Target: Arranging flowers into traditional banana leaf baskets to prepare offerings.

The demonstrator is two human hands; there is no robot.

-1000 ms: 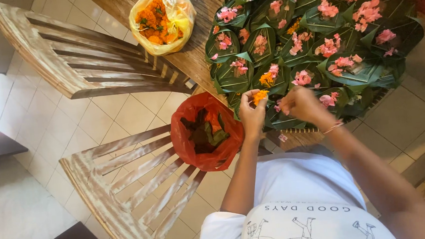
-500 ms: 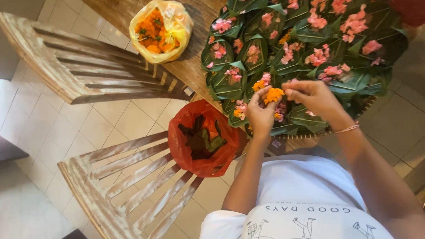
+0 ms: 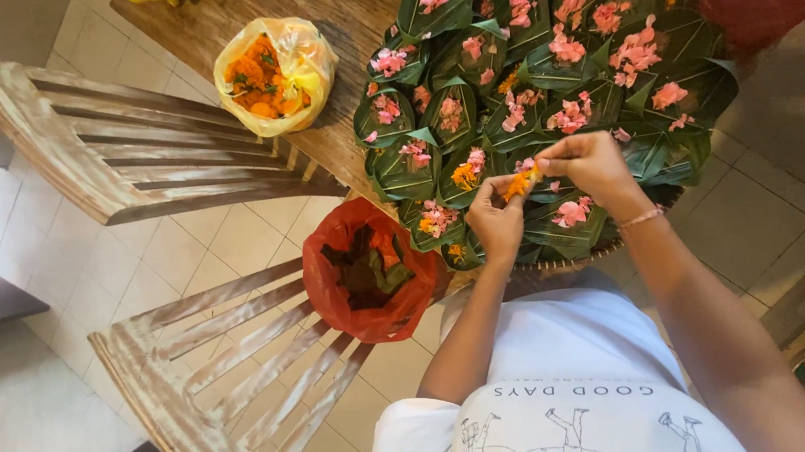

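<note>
I count two wooden chairs [image 3: 123,151], two red bags [image 3: 363,271], one yellow bag [image 3: 274,74], and perhaps twenty leaf cups [image 3: 403,165].

Bare tabletop [image 3: 349,3] beside crowded leaf cups [image 3: 552,64]

We see green leaf cups [image 3: 406,167] with pink petals [image 3: 636,47]. An orange flower [image 3: 517,185], red bag [image 3: 365,271] and yellow bag [image 3: 276,74] show too.

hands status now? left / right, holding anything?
Left hand: closed, pinching the orange flower.
Right hand: fingertips closed on the same orange flower, over the leaf cups.
</note>
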